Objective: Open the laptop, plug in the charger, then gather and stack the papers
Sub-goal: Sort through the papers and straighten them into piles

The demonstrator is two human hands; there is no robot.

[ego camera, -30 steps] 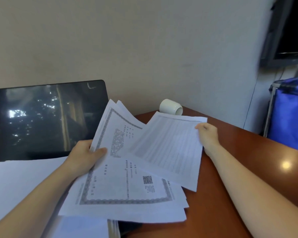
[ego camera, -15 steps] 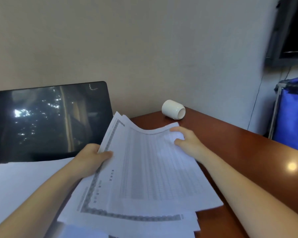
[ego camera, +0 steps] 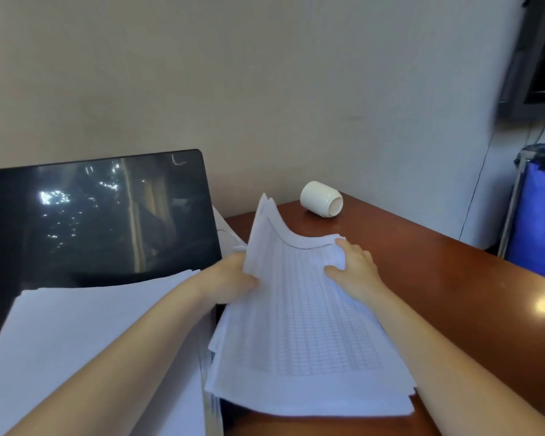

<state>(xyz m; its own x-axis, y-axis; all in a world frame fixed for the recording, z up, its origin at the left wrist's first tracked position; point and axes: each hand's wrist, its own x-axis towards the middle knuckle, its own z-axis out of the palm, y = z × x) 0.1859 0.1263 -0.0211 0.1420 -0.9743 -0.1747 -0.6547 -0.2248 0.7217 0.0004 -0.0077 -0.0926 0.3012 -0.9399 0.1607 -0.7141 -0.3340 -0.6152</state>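
Both hands are on the sheaf of papers (ego camera: 299,325) now, just right of the open laptop (ego camera: 101,215) and low over the reddish-brown desk (ego camera: 453,294). The left hand (ego camera: 233,281) grips the sheaf's left edge, fingers tucked out of sight beneath, and that side lifts and curls upward at the far corner. The right hand (ego camera: 356,272) pinches the far right corner, thumb flat on top, fingers (ego camera: 343,243) curled over the edge.

Look at the top sheet: white, printed with a fine grid of rows and columns, too faint to read. Several sheets lie under it, and their edges aren't flush; they fan out along the near and right sides. Whether the near end rests on the desk, I can't tell.

A second spread of plain white sheets (ego camera: 76,341) covers the laptop's keyboard, under the left forearm. The screen is dark, glinting with reflections. Behind the sheaf, a white cup (ego camera: 321,199) lies on its side near the wall.
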